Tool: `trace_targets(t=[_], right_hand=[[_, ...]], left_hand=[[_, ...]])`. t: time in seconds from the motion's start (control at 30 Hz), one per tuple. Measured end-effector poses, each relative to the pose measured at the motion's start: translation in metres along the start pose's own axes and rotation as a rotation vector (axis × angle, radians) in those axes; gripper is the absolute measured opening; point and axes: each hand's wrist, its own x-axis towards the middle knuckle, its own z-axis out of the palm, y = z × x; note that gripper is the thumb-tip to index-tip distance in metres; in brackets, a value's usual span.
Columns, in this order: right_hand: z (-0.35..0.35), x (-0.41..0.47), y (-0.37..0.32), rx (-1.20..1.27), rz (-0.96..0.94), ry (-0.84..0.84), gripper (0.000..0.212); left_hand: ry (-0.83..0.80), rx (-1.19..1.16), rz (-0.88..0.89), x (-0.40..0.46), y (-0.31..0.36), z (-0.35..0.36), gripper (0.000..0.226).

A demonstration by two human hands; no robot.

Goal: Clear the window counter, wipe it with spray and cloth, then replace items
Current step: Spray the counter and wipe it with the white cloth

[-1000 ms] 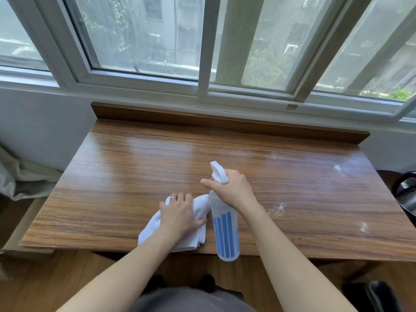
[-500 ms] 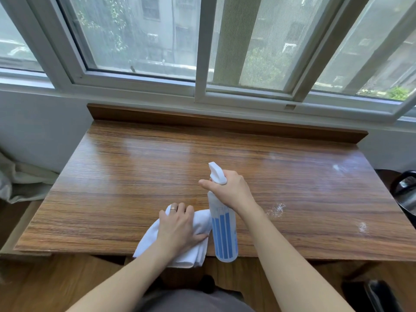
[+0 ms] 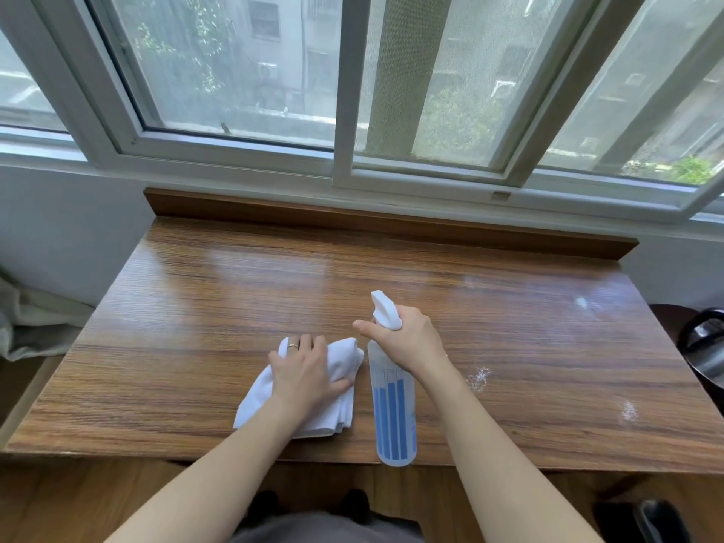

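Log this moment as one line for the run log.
phase: spraying | right hand grips spray bottle | left hand rests on white cloth | counter: white residue at right

The table is a glossy wood-grain top set under a window, with a raised dark wooden strip along its far edge. A white cloth lies bunched on it near the front edge, left of centre. White specks mark the surface to the right, with another patch nearer the right edge and a faint smear further back
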Motion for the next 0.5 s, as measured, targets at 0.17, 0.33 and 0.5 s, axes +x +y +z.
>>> trace_targets(t=[0.17, 0.33, 0.5], right_hand=[[-0.008, 0.013, 0.000, 0.013, -0.026, -0.014, 0.050], [-0.016, 0.028, 0.000, -0.002, -0.052, -0.044, 0.052], [-0.021, 0.038, -0.004, -0.018, -0.048, -0.057, 0.051]], left_hand=[[-0.054, 0.013, 0.017, -0.017, 0.009, 0.002, 0.079], [0.000, -0.012, 0.041, -0.025, 0.011, 0.012, 0.075], [-0.003, -0.031, 0.035, -0.010, 0.007, 0.010, 0.073]])
